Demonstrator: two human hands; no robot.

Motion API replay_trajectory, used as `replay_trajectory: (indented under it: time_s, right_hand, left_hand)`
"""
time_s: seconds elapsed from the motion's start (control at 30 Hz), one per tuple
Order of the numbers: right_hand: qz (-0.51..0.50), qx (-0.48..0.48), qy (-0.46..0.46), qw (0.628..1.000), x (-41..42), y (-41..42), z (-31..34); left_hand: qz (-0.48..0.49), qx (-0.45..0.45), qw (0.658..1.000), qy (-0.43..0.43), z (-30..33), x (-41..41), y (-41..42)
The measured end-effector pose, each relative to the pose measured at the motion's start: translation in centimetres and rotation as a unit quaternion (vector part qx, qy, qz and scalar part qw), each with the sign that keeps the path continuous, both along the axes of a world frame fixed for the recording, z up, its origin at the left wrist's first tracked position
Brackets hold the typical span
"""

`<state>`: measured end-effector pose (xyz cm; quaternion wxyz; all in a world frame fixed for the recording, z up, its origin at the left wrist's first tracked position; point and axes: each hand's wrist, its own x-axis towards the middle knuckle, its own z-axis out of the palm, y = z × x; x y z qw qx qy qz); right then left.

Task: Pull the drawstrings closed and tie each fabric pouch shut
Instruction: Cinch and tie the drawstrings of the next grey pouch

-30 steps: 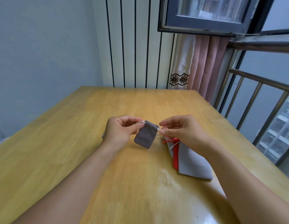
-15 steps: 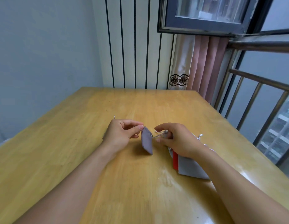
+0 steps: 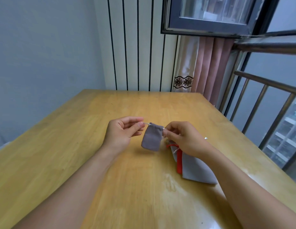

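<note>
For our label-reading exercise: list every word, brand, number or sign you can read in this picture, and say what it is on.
None can be read. The small grey pouch, the pouches on the table, the table and the curtain carry no writing; the curtain's band is only a lace pattern.

We see two bare forearms reaching in from the bottom edge, no sleeves reaching the wrists. The left hand (image 3: 120, 134) and right hand (image 3: 185, 139) wear no gloves, rings or watch.

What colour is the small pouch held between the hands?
Greyish purple small pouch, clearest in the head view.
</note>
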<state>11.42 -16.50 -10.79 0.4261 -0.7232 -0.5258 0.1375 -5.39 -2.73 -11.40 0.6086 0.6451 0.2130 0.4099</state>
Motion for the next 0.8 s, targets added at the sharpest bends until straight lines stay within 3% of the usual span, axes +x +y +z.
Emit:
replay_trajectory:
  time_s: [0.1, 0.27, 0.33, 0.47, 0.6, 0.63, 0.7, 0.8]
  right_hand:
    - [0.000, 0.050, 0.077, 0.996, -0.1, -0.3, 0.7]
    - [-0.021, 0.057, 0.170, 0.984, -0.2, -0.4, 1.5]
    - [-0.029, 0.066, 0.174, 0.982, 0.0, -0.5, 1.5]
    - [-0.025, 0.062, 0.135, 0.989, 0.4, -0.8, 1.8]
    - [-0.043, 0.067, 0.043, 0.996, 0.9, -1.4, 2.8]
    - [-0.033, 0.081, 0.070, 0.994, 0.8, -1.4, 2.9]
    - [0.017, 0.112, 0.240, 0.964, 0.4, -1.3, 2.7]
    - [0.110, 0.152, 0.504, 0.843, -1.3, -0.9, 2.4]
  left_hand:
    - [0.052, 0.021, 0.998, 0.018, -0.5, 0.0, 0.7]
    - [0.041, 0.173, 0.976, 0.128, -0.6, -0.1, 0.8]
    - [0.040, 0.184, 0.970, 0.152, -0.5, -0.1, 0.7]
    - [0.026, 0.001, 0.998, 0.055, 0.5, -0.2, 0.9]
    - [0.038, -0.127, 0.991, -0.022, 1.3, -0.1, 1.4]
    - [0.022, -0.159, 0.986, -0.039, 1.4, 0.0, 1.2]
    - [-0.057, -0.261, 0.960, -0.086, 1.5, 0.0, 0.8]
    - [-0.197, -0.372, 0.894, -0.155, 1.5, -0.5, -0.1]
